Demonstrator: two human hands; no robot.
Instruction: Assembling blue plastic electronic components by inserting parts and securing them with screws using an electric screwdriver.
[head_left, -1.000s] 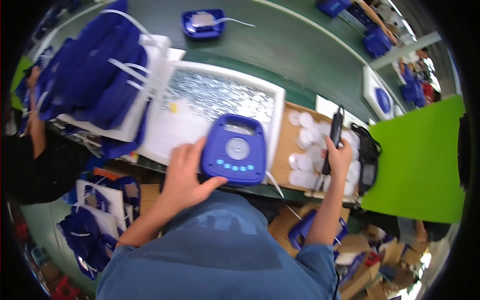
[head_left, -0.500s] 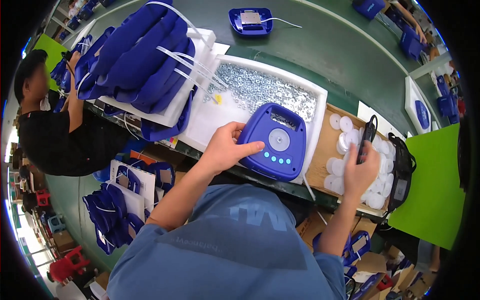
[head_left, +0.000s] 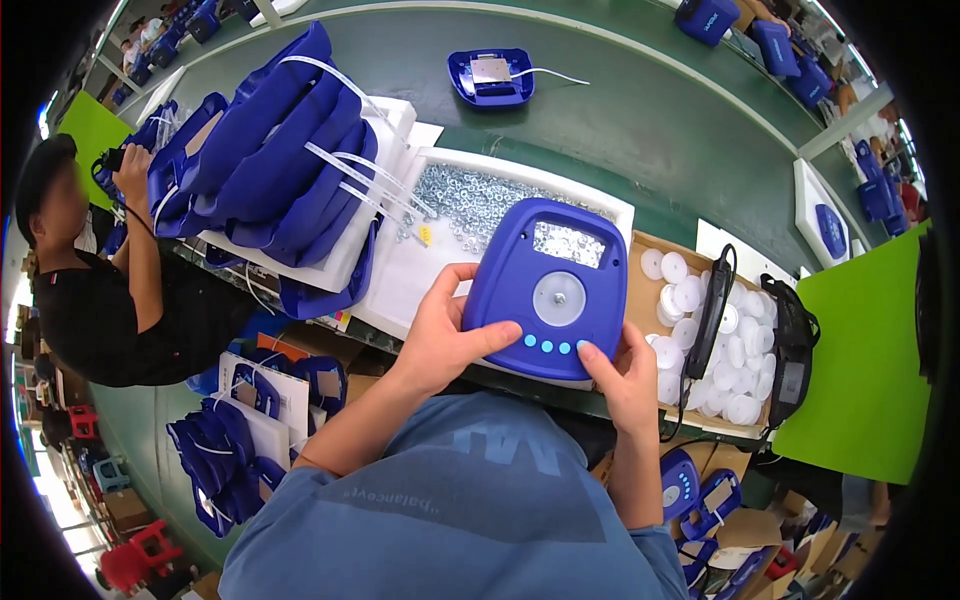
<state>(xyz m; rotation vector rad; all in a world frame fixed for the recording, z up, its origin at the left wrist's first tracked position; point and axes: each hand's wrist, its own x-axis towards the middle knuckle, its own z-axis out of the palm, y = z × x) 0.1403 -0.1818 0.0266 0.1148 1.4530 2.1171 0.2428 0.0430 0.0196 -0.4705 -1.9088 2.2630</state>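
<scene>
A blue plastic housing (head_left: 500,262) with a rectangular window, a clear round disc (head_left: 559,299) and a row of light-blue buttons is held up in front of me. My left hand (head_left: 447,335) grips its left side, thumb on the front. My right hand (head_left: 622,375) holds the lower right corner, thumb beside the end button. A screw head shows at the disc's centre. To the right, a black electric screwdriver (head_left: 711,312) lies over a cardboard box (head_left: 648,243) of white round discs (head_left: 742,350).
A white tray (head_left: 395,285) of small metal nuts sits behind the housing. Blue housings with white cables (head_left: 290,140) are stacked at left. One open blue shell (head_left: 491,78) lies farther back on the green bench. A co-worker (head_left: 100,290) works at far left; a black bag (head_left: 792,360) is at right.
My right hand has let go of the screwdriver, which now rests over the disc box, and has moved left onto the housing. The housing looks larger and closer.
</scene>
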